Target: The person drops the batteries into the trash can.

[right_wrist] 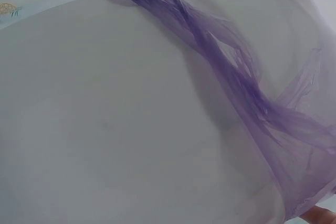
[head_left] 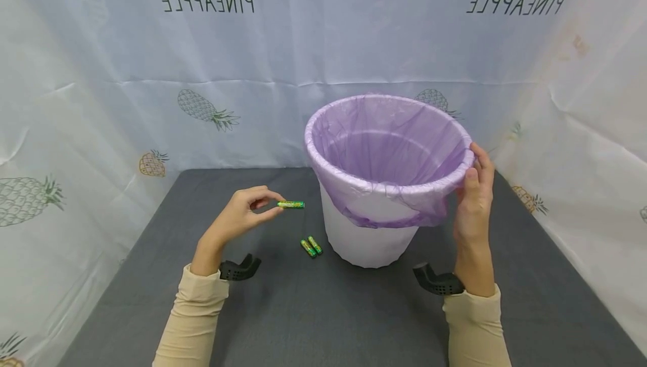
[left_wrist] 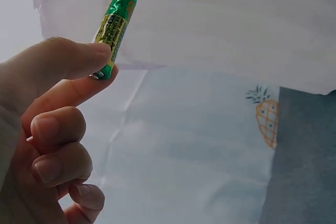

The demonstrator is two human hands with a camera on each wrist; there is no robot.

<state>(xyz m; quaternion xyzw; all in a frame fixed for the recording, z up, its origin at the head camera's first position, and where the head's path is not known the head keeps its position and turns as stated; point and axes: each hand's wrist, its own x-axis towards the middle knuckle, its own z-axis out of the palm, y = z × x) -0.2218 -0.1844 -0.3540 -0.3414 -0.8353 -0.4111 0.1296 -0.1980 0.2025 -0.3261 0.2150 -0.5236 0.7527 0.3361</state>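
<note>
My left hand pinches a green-and-yellow battery between thumb and index finger, above the table and left of the bin. In the left wrist view the battery points upward, its lower end in the pinch, and the other fingers are curled. Two similar batteries lie side by side on the table near the bin's base. My right hand holds the right side of the rim of a white trash bin. A purple trash bag lines the bin and folds over its rim.
The dark grey table has a white curtain with pineapple prints behind it and on both sides. A black wrist mount is on the left wrist, another mount on the right. The bag's purple edge hangs loosely outside the bin.
</note>
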